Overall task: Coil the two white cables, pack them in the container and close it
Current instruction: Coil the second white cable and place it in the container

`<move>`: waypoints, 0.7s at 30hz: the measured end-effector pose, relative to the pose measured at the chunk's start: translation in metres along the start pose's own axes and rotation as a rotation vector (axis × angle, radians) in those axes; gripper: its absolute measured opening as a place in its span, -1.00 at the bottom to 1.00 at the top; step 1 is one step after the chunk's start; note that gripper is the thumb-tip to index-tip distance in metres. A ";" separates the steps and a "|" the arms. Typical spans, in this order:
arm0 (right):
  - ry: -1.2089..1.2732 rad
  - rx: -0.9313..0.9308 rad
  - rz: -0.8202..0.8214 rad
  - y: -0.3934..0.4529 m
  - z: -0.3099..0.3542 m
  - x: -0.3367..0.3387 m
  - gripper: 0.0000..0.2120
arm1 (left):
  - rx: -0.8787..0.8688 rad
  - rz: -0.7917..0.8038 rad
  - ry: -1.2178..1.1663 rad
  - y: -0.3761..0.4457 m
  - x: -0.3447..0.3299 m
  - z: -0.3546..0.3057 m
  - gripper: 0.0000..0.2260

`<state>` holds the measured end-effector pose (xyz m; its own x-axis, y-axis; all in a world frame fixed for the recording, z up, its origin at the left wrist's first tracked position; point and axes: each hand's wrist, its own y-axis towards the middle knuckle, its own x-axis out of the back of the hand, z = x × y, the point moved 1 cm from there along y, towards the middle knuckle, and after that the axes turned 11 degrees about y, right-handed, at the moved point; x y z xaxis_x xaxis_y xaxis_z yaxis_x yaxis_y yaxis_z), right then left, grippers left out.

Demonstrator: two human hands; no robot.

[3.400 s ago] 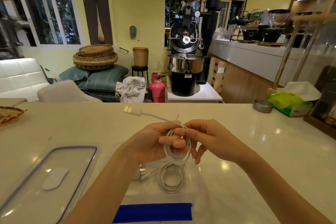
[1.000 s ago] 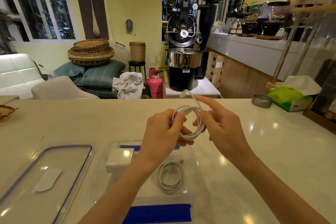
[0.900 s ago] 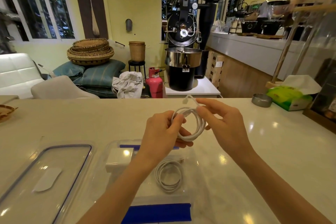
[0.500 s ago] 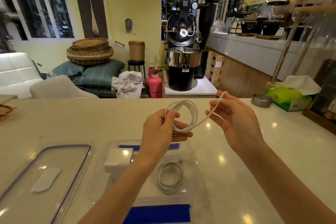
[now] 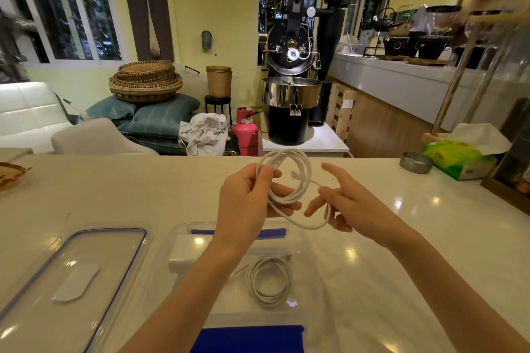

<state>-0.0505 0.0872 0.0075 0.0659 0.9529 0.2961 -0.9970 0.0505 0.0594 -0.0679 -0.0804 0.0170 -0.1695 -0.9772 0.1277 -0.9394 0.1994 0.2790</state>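
My left hand [image 5: 249, 198] pinches a white cable coil [image 5: 298, 178] held upright above the counter. One loose loop hangs from the coil and runs under the fingers of my right hand [image 5: 344, 200], which are spread with the strand draped around them. Below, a clear container [image 5: 312, 246] with blue clips stands open. Inside it lie a second coiled white cable [image 5: 268, 284] and a white charger block [image 5: 186, 252]. The clear lid [image 5: 71, 275] with a blue rim lies flat to the container's left.
A small metal dish [image 5: 415, 162] and a green tissue box [image 5: 459, 159] sit at the counter's far right. A woven tray [image 5: 8, 176] lies at the left edge. Beyond the counter stand a coffee roaster [image 5: 292, 71] and a pink gas cylinder [image 5: 245, 132].
My right hand, which pulled a strand out to the right half a second ago, has come down and opened; the strand now hangs as a wide loop below the coil.
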 end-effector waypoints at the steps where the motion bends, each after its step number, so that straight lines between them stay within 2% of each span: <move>1: -0.024 0.018 -0.004 0.000 0.000 0.000 -0.77 | 0.005 0.005 0.007 0.000 0.000 0.001 -0.79; 4: -0.030 0.102 -0.052 0.001 0.001 0.001 -0.81 | 0.020 0.005 0.012 0.001 -0.001 0.003 -0.79; 8: 0.112 0.159 -0.115 0.001 0.002 -0.001 -0.77 | 0.057 -0.006 -0.022 0.002 -0.001 0.005 -0.78; 16: 0.367 0.110 -0.053 -0.002 -0.004 -0.015 -0.82 | 0.133 0.111 -0.063 -0.004 -0.011 0.005 -0.77; 21: 0.352 0.159 -0.073 -0.003 -0.001 -0.017 -0.81 | 0.081 0.092 0.017 -0.006 -0.014 0.009 -0.79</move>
<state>-0.0490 0.0713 0.0016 0.0905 0.9942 -0.0580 -0.9694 0.1012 0.2234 -0.0629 -0.0683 0.0050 -0.2518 -0.9535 0.1656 -0.9411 0.2812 0.1879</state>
